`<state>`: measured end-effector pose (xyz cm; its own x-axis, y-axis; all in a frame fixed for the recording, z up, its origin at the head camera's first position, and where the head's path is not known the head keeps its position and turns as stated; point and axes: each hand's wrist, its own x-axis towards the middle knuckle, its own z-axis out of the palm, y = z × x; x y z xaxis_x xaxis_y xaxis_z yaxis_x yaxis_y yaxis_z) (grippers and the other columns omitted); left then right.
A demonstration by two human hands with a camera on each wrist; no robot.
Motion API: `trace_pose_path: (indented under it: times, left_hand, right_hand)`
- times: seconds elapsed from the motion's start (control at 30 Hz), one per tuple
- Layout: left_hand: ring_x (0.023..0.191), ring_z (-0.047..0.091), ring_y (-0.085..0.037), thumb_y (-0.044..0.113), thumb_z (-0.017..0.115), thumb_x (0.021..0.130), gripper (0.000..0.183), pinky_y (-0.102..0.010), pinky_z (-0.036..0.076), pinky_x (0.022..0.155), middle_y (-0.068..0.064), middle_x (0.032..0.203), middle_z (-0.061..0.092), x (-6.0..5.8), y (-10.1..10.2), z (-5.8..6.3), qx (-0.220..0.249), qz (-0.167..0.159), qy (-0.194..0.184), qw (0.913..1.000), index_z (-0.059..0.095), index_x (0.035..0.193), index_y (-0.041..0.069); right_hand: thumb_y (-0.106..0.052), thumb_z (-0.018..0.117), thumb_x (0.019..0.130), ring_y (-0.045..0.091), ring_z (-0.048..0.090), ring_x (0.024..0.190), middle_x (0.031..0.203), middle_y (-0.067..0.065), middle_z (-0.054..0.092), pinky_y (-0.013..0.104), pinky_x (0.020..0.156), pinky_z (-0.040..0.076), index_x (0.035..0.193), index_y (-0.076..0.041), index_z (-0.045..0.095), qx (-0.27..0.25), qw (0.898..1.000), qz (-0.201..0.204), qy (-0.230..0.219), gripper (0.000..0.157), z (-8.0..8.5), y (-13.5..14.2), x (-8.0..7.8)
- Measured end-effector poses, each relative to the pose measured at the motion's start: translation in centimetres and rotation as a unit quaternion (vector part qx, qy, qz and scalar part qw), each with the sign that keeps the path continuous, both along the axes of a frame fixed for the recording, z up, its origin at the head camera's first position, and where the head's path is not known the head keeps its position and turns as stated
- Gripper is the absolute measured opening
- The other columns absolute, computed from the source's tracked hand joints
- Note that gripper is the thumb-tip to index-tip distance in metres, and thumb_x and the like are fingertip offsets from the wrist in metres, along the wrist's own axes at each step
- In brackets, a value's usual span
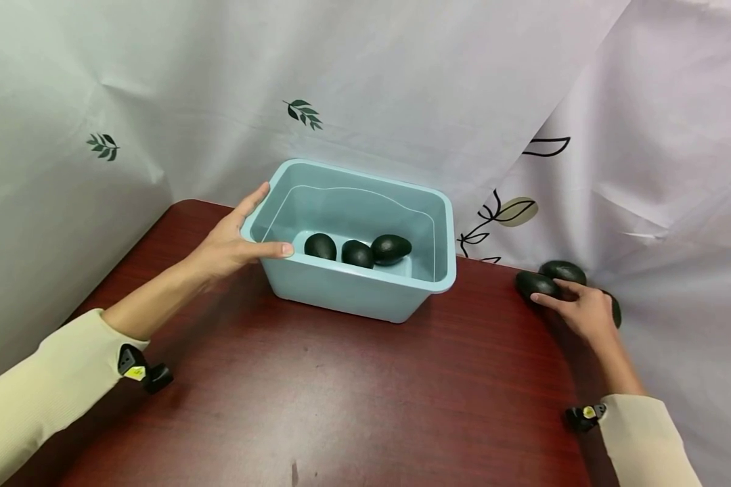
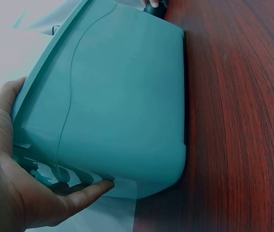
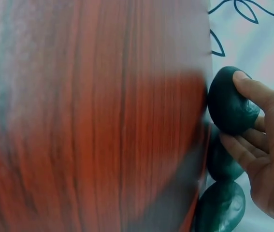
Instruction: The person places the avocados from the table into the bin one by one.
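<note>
Two hands work at opposite ends of a wooden worktop (image 1: pixel 341 392) bordered by a printed cloth (image 1: pixel 371 81). The blue bin (image 1: pixel 353 291) stands near the far edge, its long axis running roughly along that edge. The left hand (image 1: pixel 228 240) grips the bin's left end, thumb over the near rim. Inside lie three avocados: the left avocado (image 1: pixel 320 246), the middle avocado (image 1: pixel 357 254) and the right avocado (image 1: pixel 392 249).

Near the far right corner, the right hand (image 1: pixel 587 312) holds the grasped avocado (image 1: pixel 531 283) between thumb and fingers; whether its underside touches the surface cannot be told. Principal relation: this fruit lies on the bin side of the right hand, its long axis roughly left to right, well apart from the bin's right end and much nearer the right hand than the left. Beside it rest the rear avocado (image 1: pixel 563 272) and the outer avocado (image 1: pixel 615 311), the latter partly hidden behind the hand.
</note>
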<state>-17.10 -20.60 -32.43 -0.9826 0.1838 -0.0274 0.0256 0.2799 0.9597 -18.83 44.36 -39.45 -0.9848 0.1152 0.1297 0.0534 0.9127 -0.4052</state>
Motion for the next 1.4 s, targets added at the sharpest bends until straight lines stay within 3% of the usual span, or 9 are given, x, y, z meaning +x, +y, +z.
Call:
trace_pose_path:
  times: [0.27,0.47,0.7,0.77,0.87,1.0,1.13,1.4]
  left_hand:
    - [0.144,0.041,-0.020,0.028,0.088,0.084,0.113,-0.045,0.040,0.114,0.018,0.171,0.019,0.1,0.0,0.1,0.004,0.000,-0.002,1.0000,0.011,0.162,0.053]
    - [0.142,0.042,-0.020,0.029,0.088,0.084,0.112,-0.045,0.042,0.112,0.017,0.171,0.019,0.1,0.0,0.1,0.000,0.001,-0.005,1.0000,0.011,0.162,0.054]
    - [0.141,0.042,-0.020,0.028,0.088,0.085,0.112,-0.042,0.044,0.110,0.016,0.171,0.020,0.0,0.0,0.0,0.004,0.000,-0.007,1.0000,0.011,0.162,0.054]
    - [0.141,0.042,-0.020,0.028,0.088,0.085,0.112,-0.042,0.044,0.110,0.016,0.171,0.021,0.0,0.0,0.0,0.004,0.001,-0.006,1.0000,0.011,0.162,0.053]
    - [0.142,0.042,-0.021,0.028,0.088,0.085,0.112,-0.043,0.043,0.110,0.016,0.171,0.021,0.0,0.0,0.0,0.004,0.001,-0.004,1.0000,0.011,0.162,0.053]
    - [0.142,0.042,-0.021,0.028,0.088,0.085,0.112,-0.044,0.043,0.111,0.016,0.171,0.022,0.0,0.0,0.0,0.002,0.001,-0.004,1.0000,0.011,0.162,0.054]
    - [0.140,0.043,-0.021,0.028,0.088,0.085,0.112,-0.043,0.045,0.107,0.014,0.170,0.023,0.0,0.0,0.0,0.004,-0.001,-0.009,1.0000,0.010,0.162,0.054]
    - [0.139,0.043,-0.021,0.028,0.087,0.085,0.112,-0.041,0.047,0.106,0.014,0.170,0.024,0.0,0.0,0.1,0.006,-0.001,-0.010,0.9999,0.011,0.162,0.054]
  right_hand:
    - [-0.065,0.080,0.082,0.057,0.038,0.140,0.145,0.035,0.055,0.070,0.109,0.033,0.144,-0.010,0.063,-0.031,0.999,-0.031,-0.002,0.084,0.4,-0.4,-0.2]
    - [-0.064,0.082,0.080,0.048,0.048,0.138,0.139,0.030,0.062,0.064,0.109,0.038,0.144,-0.016,0.063,-0.056,0.997,-0.050,0.012,0.082,0.8,-0.7,-0.2]
    - [-0.064,0.081,0.081,0.040,0.058,0.129,0.127,0.023,0.072,0.056,0.101,0.044,0.143,-0.017,0.065,-0.052,0.997,-0.041,0.025,0.079,1.4,-1.4,-0.3]
    - [-0.064,0.082,0.080,0.034,0.062,0.124,0.124,0.020,0.074,0.046,0.097,0.045,0.141,-0.018,0.067,-0.047,0.997,-0.041,0.038,0.077,1.5,-1.6,-0.4]
    - [-0.064,0.084,0.078,0.007,0.065,0.108,0.122,0.016,0.076,0.028,0.089,0.042,0.136,-0.022,0.071,-0.045,0.996,-0.041,0.059,0.072,1.9,-2.1,-0.7]
    - [-0.063,0.086,0.076,-0.023,0.049,0.088,0.120,0.014,0.076,0.016,0.083,0.037,0.133,-0.025,0.073,-0.058,0.995,-0.036,0.077,0.070,2.7,-2.8,-1.1]
    - [-0.061,0.088,0.075,-0.029,0.049,0.081,0.118,0.016,0.076,0.012,0.083,0.037,0.132,-0.023,0.074,-0.074,0.993,-0.023,0.086,0.069,3.6,-3.8,-1.5]
    - [-0.059,0.090,0.074,-0.027,0.057,0.079,0.118,0.016,0.077,0.002,0.077,0.040,0.132,-0.021,0.074,-0.104,0.990,-0.012,0.099,0.071,4.7,-5.8,-2.2]
